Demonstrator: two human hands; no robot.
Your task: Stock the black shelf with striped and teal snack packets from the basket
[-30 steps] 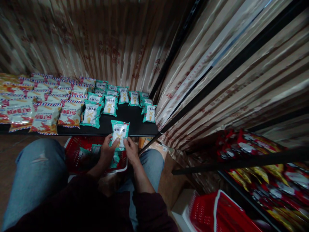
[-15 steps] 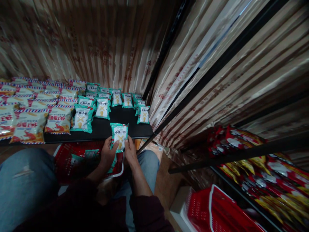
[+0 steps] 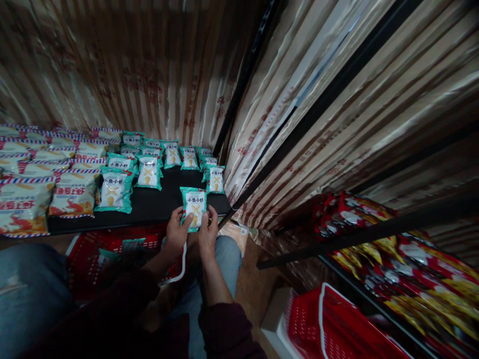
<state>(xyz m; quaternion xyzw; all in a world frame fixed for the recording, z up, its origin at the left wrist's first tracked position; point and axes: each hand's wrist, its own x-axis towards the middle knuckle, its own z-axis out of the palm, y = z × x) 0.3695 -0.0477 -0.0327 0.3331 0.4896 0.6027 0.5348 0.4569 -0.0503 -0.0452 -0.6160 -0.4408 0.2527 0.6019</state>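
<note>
A teal and white snack bag is held upright at the front edge of the black shelf, near its right end. My left hand pinches its lower left side. My right hand pinches its lower right side. Several matching teal bags lie in rows on the shelf behind it. A red basket with more teal bags sits below my arms, between my knees.
Red, white and blue striped snack bags fill the shelf's left part. Foil-covered walls rise behind and to the right. Another red basket sits at the lower right, by a lower shelf of red and yellow packets.
Both hands have carried the teal bag forward and a little right, from above the basket to the shelf's front edge. The view has shifted, so the shelf sits lower and further left.
</note>
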